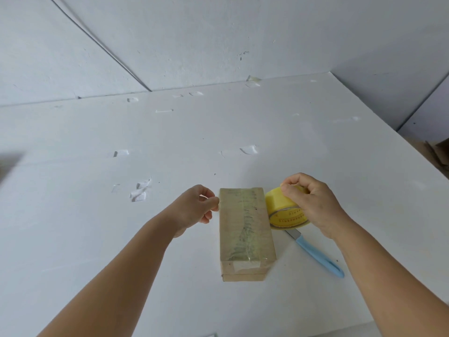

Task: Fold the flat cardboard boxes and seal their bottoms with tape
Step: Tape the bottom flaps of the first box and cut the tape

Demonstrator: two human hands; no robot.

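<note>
One cardboard box (245, 229), folded and taped along its upward face, lies on the white table (97, 239) between two hands: the left hand (196, 206) at its 9 o'clock pinches a clear tape end at the box's edge. One yellow tape roll (283, 210) at 3 o'clock, touching the box, is gripped by the right hand (313, 200). One blue-handled knife (313, 251) lies at 4 o'clock, its blade partly hidden under the roll, and several scraps of clear tape (141, 190) are stuck to the table at 10 o'clock.
</note>
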